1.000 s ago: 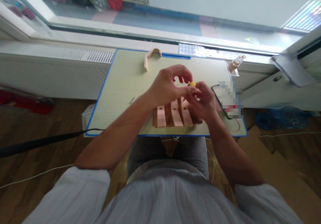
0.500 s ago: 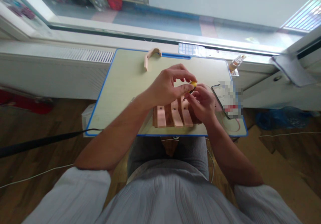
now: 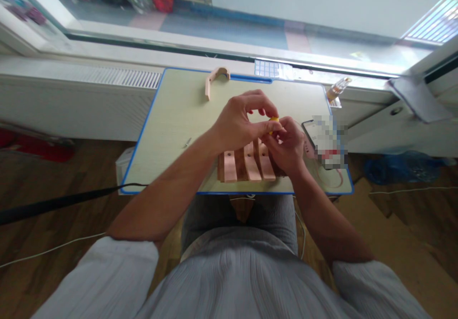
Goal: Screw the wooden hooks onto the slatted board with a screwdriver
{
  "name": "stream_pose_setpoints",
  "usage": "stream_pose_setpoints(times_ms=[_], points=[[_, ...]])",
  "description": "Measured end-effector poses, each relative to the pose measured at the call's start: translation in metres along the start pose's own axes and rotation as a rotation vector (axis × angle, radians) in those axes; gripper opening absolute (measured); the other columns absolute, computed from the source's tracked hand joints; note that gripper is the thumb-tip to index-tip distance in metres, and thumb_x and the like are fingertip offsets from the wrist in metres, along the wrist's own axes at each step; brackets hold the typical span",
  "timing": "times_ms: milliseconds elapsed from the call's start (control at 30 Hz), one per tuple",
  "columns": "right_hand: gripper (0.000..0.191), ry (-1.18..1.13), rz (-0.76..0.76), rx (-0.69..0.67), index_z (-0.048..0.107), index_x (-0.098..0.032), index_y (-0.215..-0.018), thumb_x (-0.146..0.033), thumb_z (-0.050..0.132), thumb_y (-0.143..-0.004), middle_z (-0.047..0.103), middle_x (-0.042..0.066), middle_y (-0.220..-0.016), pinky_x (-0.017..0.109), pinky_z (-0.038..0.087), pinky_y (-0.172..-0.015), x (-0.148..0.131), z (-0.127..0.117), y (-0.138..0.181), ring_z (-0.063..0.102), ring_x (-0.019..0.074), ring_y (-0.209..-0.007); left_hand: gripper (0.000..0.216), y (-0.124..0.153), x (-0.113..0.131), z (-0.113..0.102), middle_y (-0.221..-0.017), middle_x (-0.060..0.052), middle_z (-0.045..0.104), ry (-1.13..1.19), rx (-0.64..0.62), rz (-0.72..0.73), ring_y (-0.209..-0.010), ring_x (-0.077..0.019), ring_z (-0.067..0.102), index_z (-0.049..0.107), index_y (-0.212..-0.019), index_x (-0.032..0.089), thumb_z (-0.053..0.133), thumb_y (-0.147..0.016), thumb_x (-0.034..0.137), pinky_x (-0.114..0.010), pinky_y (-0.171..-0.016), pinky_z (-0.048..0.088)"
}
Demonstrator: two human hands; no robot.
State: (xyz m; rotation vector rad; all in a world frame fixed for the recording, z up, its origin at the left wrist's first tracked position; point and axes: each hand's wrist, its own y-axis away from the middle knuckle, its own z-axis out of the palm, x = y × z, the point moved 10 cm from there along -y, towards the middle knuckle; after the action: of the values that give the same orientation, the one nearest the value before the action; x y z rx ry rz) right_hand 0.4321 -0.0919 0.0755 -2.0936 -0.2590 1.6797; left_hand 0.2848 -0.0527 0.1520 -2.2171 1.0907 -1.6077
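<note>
Over a dark brown wooden board point(image 3: 241, 170), my left hand point(image 3: 243, 118) pinches a small yellow piece point(image 3: 274, 120) between thumb and fingertips. It looks like the handle of a stubby screwdriver; its lower part is hidden. My right hand point(image 3: 286, 145) is closed right beside it, fingers bunched just under the yellow end, and what they hold is hidden. Several pale curved wooden hooks, such as this wooden hook point(image 3: 230, 166), stand on the board with dark holes in them. A small metal screw point(image 3: 188, 142) lies on the table left of my left forearm.
The table point(image 3: 171, 114) has a blue edge. A loose curved wooden hook point(image 3: 208, 87) rests at its back. A phone point(image 3: 317, 140), partly blurred out, lies at the right with a thin cable near it. A clear bottle point(image 3: 338, 89) stands by the window sill.
Both hands have shifted slightly, and the left fingers have turned a little around the yellow handle, whose dark part no longer shows. The screw by the left forearm is now plainer to see.
</note>
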Motion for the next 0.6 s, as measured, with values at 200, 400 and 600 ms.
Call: stream_pose_setpoints(times_ms=[200, 400, 600], points=[[0.021, 0.057, -0.054, -0.063, 0.078, -0.028, -0.099, -0.048, 0.085, -0.097, 0.063, 0.0, -0.094, 0.033, 0.047, -0.059, -0.013, -0.001, 0.0, 0.056, 0.0131, -0.071, 0.008, 0.001, -0.004, -0.005, -0.103, -0.006, 0.082, 0.009, -0.021, 0.005, -0.099, -0.0213, 0.074, 0.086, -0.1, 0.023, 0.085, -0.092, 0.025, -0.041, -0.094, 0.063], [0.018, 0.006, -0.088, -0.05, 0.077, -0.027, -0.1, -0.042, 0.087, -0.098, 0.065, -0.001, -0.094, 0.032, 0.046, -0.06, -0.007, -0.001, 0.001, 0.057, 0.0122, -0.07, 0.013, 0.001, -0.005, -0.004, -0.103, -0.006, 0.083, 0.05, -0.042, 0.003, -0.098, -0.0201, 0.077, 0.089, -0.105, 0.022, 0.081, -0.095, 0.022, -0.039, -0.096, 0.064], [0.03, -0.008, -0.077, -0.02, 0.064, -0.026, -0.092, -0.045, 0.087, -0.097, 0.06, -0.004, -0.083, 0.031, 0.041, -0.058, -0.001, -0.001, 0.002, 0.052, 0.0113, -0.066, 0.025, 0.004, -0.009, 0.003, -0.116, -0.006, 0.086, 0.089, -0.025, -0.059, -0.109, -0.0222, 0.079, 0.085, -0.118, 0.022, 0.083, -0.093, 0.024, -0.041, -0.101, 0.063]])
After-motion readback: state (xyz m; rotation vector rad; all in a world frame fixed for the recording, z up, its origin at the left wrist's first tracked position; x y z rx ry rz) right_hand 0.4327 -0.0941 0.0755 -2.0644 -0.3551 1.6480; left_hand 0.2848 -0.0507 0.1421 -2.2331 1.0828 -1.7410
